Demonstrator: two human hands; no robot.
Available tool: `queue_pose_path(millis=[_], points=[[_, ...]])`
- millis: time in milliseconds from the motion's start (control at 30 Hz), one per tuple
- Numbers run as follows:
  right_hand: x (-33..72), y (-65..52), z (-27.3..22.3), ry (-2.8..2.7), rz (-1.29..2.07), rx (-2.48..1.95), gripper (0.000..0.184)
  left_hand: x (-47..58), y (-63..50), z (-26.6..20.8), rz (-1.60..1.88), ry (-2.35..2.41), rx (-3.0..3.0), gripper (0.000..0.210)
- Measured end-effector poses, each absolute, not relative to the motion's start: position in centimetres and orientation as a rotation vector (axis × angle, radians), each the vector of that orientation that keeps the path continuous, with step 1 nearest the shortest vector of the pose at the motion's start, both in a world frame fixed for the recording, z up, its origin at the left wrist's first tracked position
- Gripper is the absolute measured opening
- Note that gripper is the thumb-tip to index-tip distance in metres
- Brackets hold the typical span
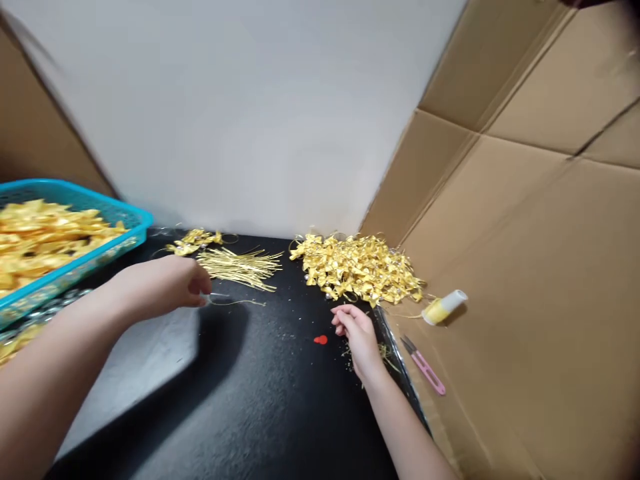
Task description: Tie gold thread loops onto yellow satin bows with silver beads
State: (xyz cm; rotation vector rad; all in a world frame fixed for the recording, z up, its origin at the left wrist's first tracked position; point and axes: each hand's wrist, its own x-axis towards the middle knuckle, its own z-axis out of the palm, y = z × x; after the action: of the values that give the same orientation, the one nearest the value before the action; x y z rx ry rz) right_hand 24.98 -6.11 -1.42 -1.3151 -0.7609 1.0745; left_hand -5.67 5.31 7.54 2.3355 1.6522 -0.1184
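My left hand (pixel 173 283) is closed in a pinch above the black table, just in front of a bundle of cut gold cords (pixel 243 267). From its fingertips a thin gold cord (pixel 245 303) trails to the right; a small pale bit also shows at the fingertips, too small to name. My right hand (pixel 361 340) has its fingers curled together near the front of a heap of gold ribbon bows (pixel 357 267). Whatever it may hold is hidden. A small red piece (pixel 321 340) lies left of that hand.
A blue basket (pixel 145 220) filled with yellow bows (pixel 45 237) stands at the left. A few more bows (pixel 193 241) lie behind the cords. Pink thread snips (pixel 425 367) and a spool of yellow cord (pixel 444 308) are by the cardboard wall (pixel 540 267) on the right.
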Motion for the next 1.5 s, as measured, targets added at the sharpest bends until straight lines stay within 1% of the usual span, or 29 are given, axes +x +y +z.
queue_pose_path(millis=[100, 233, 333, 600, 700, 800, 867, 967, 1100, 1167, 1200, 1300, 1500], points=[[24.7, -6.2, -1.4, -0.808, 1.058, -1.347, 0.024, -5.3, 5.7, 7.0, -0.208, 1.647, 2.330, 0.018], [24.4, -6.4, -1.5, -0.873, 1.037, -1.382, 0.025, -3.5, 6.1, 5.3, -0.137, 1.529, 2.414, 0.023], [24.4, -6.5, -1.6, -0.914, 1.021, -1.400, 0.025, -2.6, 6.4, 4.3, -0.087, 1.431, 2.467, 0.021], [24.2, -6.8, -2.0, -1.022, 0.992, -1.425, 0.023, -1.1, 6.3, 2.1, 0.055, 1.201, 2.570, 0.005], [24.0, -6.8, -2.3, -1.063, 0.980, -1.425, 0.021, -0.8, 6.2, 1.7, 0.063, 1.152, 2.563, 0.012], [23.7, -7.0, -2.3, -1.100, 0.962, -1.429, 0.018, -0.5, 5.9, 1.8, 0.056, 1.077, 2.532, 0.014], [23.3, -7.2, -2.2, -1.200, 0.891, -1.436, 0.014, -0.2, 5.5, 2.0, 0.046, 1.000, 2.495, 0.014], [22.7, -7.6, -1.9, -1.517, 0.668, -1.407, 0.012, 0.6, 4.6, 2.4, 0.019, 0.887, 2.424, 0.017], [21.9, -7.8, -2.1, -1.822, 0.468, -1.373, 0.028, 1.7, 3.4, 2.7, -0.011, 0.772, 2.323, 0.022], [21.6, -7.8, -2.3, -1.884, 0.395, -1.391, 0.031, 2.1, 2.9, 2.7, -0.003, 0.703, 2.248, 0.022], [21.5, -7.8, -2.3, -1.900, 0.366, -1.401, 0.027, 2.3, 2.7, 2.7, 0.001, 0.668, 2.215, 0.023], [21.5, -7.8, -2.4, -1.919, 0.326, -1.414, 0.006, 2.7, 2.2, 2.7, 0.007, 0.588, 2.167, 0.023], [21.9, -8.0, -1.9, -1.895, 0.293, -1.384, 0.007, 2.8, 1.8, 2.7, 0.026, 0.570, 2.152, 0.025]])
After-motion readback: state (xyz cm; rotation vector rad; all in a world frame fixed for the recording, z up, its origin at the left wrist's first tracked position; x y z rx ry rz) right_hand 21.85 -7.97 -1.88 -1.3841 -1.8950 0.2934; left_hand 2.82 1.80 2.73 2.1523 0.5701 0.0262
